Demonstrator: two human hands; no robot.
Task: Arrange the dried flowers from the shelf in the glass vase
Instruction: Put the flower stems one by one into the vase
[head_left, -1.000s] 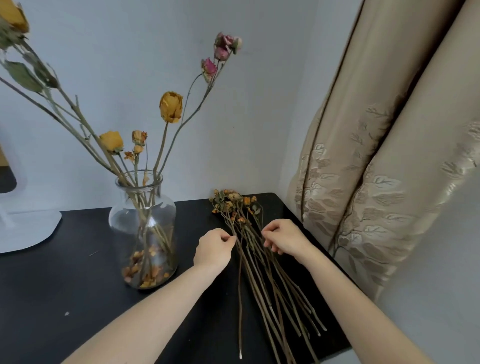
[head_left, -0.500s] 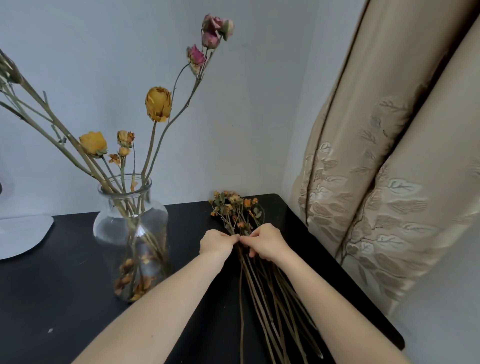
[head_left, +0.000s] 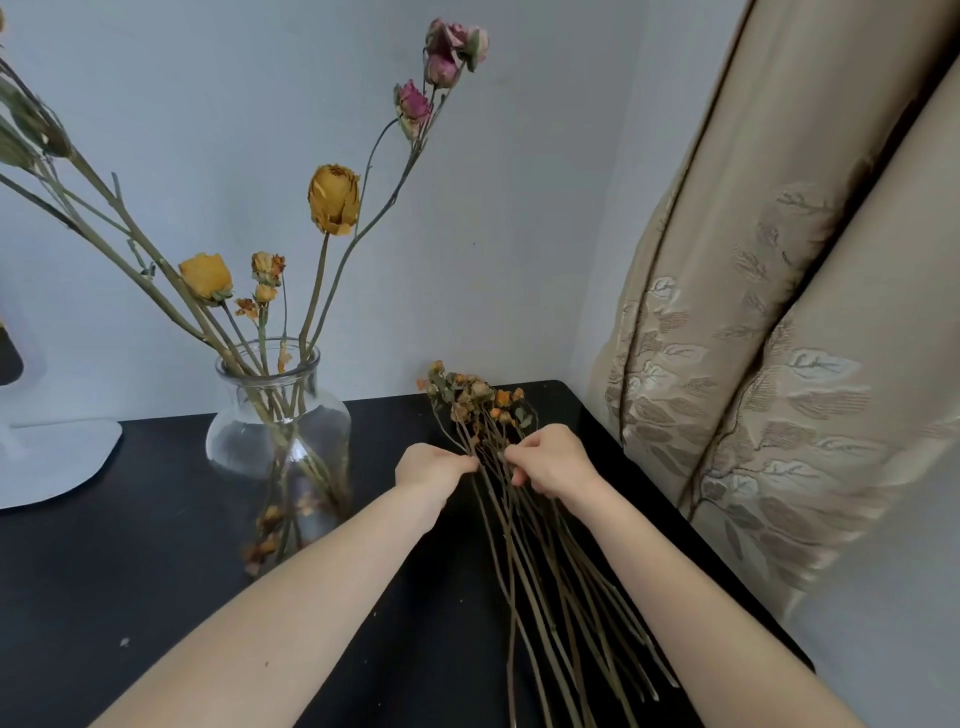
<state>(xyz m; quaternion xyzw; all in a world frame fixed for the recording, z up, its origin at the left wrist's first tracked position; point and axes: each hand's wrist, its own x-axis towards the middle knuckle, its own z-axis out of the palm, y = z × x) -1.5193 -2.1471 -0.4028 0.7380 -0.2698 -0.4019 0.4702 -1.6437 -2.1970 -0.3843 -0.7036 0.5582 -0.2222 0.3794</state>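
head view: your left hand (head_left: 434, 470) and right hand (head_left: 550, 462) meet over the bundle of dried flowers (head_left: 514, 499) lying flat on the black shelf (head_left: 130, 561), blooms pointing to the wall, stem ends fanned toward you. left fingertips (head_left: 470, 461) pinched on a stem near the top of the bundle; right fingers (head_left: 511, 454) curled on neighbouring stems just beside them, the two hands almost touching. glass vase (head_left: 278, 421) stands upright to the left of the bundle, apart from your left hand, already holding several stems: yellow roses (head_left: 334, 200) and pink buds (head_left: 441, 57) rising above the rim, loose petals at the bottom. beige embroidered curtain (head_left: 769, 364) hangs at the right edge of the shelf. white base (head_left: 49, 457) sits at far left, what it belongs to unclear.
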